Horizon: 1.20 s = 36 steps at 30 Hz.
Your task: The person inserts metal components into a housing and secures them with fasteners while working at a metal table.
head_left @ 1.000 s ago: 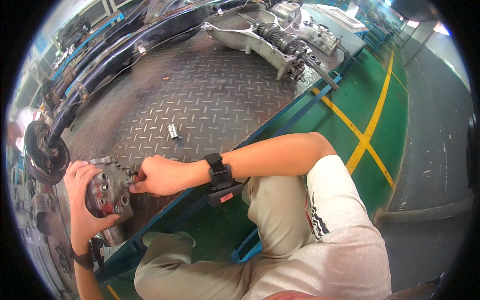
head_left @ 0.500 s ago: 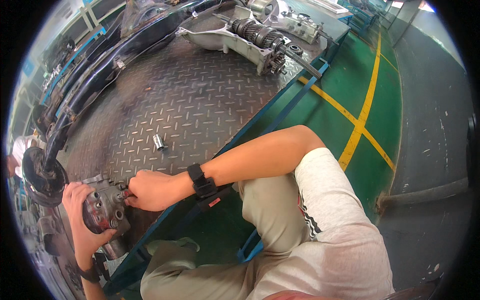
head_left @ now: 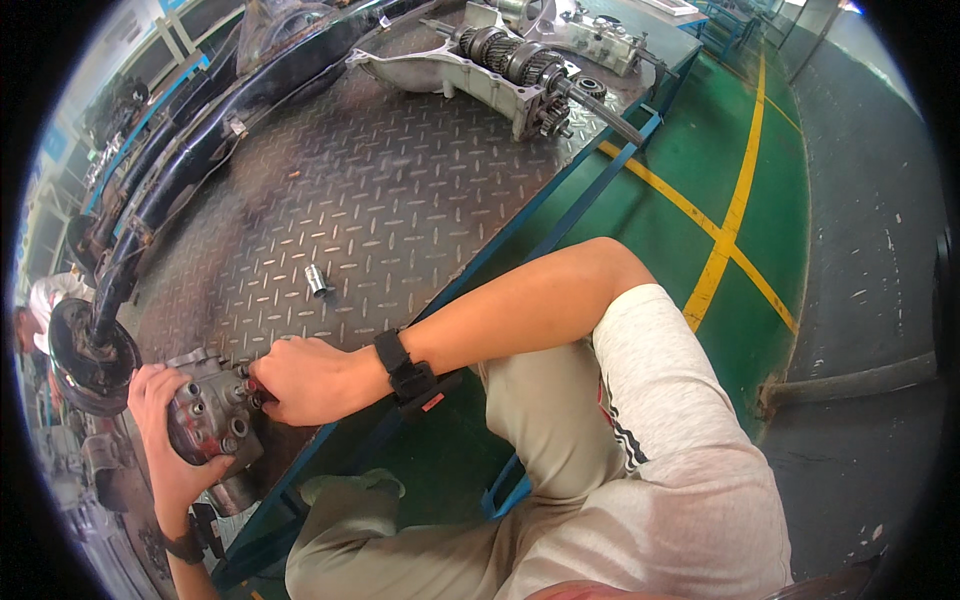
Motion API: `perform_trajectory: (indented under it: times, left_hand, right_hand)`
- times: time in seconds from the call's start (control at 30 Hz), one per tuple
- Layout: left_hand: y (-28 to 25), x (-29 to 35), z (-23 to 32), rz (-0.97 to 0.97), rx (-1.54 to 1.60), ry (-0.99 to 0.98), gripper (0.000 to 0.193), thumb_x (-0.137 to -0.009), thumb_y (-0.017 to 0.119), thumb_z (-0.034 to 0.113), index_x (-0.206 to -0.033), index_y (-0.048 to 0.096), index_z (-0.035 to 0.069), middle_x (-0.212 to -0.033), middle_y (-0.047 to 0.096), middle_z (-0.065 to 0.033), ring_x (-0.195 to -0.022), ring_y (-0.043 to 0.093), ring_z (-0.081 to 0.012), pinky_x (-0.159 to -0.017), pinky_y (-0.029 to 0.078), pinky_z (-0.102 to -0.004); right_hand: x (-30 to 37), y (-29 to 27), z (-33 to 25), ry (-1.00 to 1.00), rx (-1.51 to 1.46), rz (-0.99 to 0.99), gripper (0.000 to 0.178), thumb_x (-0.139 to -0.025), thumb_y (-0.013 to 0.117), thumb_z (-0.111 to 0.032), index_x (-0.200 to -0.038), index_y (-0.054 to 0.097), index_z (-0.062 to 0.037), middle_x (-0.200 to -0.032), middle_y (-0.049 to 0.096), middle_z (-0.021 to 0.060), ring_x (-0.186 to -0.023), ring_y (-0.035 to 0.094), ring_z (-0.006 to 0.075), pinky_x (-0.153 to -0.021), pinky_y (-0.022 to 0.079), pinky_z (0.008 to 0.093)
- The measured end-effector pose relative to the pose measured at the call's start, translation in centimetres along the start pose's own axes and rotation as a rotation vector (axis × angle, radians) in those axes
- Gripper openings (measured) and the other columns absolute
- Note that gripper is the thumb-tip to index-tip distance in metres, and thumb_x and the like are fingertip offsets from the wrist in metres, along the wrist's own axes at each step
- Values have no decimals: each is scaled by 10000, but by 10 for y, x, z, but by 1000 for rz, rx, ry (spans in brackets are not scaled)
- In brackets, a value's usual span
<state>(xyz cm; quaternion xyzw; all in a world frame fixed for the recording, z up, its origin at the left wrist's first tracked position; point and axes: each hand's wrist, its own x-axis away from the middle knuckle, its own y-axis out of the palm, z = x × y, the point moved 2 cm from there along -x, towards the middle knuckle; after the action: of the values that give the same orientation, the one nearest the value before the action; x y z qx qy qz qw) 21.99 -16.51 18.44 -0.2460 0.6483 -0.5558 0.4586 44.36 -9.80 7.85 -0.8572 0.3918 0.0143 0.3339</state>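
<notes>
The left hand (head_left: 165, 425) is spread around a rounded, dull grey metal housing with round ports and red smears (head_left: 213, 402), its fingers over the far left side and its thumb across the near side; the housing is at the lower left, over the near part of a dark grey, diamond-patterned metal tabletop (head_left: 390, 190). The right hand (head_left: 308, 380) is curled narrow at the housing's right side, its thumb and forefinger at a small projecting metal fitting (head_left: 243, 394); the fingertips are partly hidden, so I cannot tell whether they grip it. A black fabric wrist strap (head_left: 402, 365) circles the right wrist, and a dark wrist strap (head_left: 184, 546) circles the left.

Beyond the right hand, a short, shiny silver metal cylinder (head_left: 316, 280) lies on the tabletop, apart from both hands; farther off, near the right edge, sits a pale grey, open metal casing (head_left: 425, 77) with a row of dark toothed metal gears (head_left: 508, 57) on a shaft along it. A long, curved, glossy black metal tube (head_left: 195, 155) runs along the far left, with a round black metal disc (head_left: 82, 352) at its near end, close to the left hand; to the right of the table is a green floor (head_left: 660, 240) with 2 yellow painted stripes (head_left: 722, 240) that cross.
</notes>
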Motion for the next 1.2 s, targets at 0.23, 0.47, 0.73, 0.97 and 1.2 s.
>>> perform_trajectory:
  times: [0.23, 0.47, 0.73, 0.97, 1.2]
  left_hand:
    - [3, -3, 3, 10, 23, -1, 855, -501, 848, 408, -1225, 587, 35, -1249, 575, -150, -1324, 452, -413, -1203, 257, -586]
    - [-2, 8, -2, 13, 15, -41, 877, -491, 859, 415, -1242, 616, 33, -1265, 581, -166, -1346, 452, -421, -1191, 284, -561]
    - [-10, -5, -6, -21, 19, 73, 893, -459, 911, 286, -1283, 641, 72, -1307, 626, -124, -1347, 482, -397, -1167, 316, -534]
    - [-8, 0, -3, -4, 32, 67, 871, -488, 926, 278, -1291, 646, 92, -1316, 627, -101, -1352, 488, -370, -1157, 319, -515]
    - [-5, 0, -6, -4, 24, 87, 872, -500, 906, 304, -1298, 643, 72, -1329, 615, -114, -1355, 484, -372, -1170, 315, -513]
  right_hand:
    - [-1, 0, 4, 48, -31, -45, 345, -924, 727, -305, -904, 732, 39, -824, 713, 283, -841, 708, 493, -755, 582, 551]
    - [-4, 1, -5, 12, -28, -83, 304, -918, 730, -291, -971, 742, 8, -849, 717, 285, -869, 710, 486, -766, 580, 552]
    - [-5, -8, -13, 104, 51, -112, 317, -941, 725, -315, -931, 737, 1, -823, 700, 270, -846, 697, 462, -741, 556, 516]
    - [-6, -5, -9, 30, 29, -49, 291, -926, 734, -291, -1004, 759, -12, -876, 718, 277, -879, 704, 478, -796, 570, 535]
    - [-2, -7, -12, 170, 83, -176, 271, -910, 739, -259, -1033, 755, -17, -863, 726, 259, -877, 708, 464, -793, 571, 525]
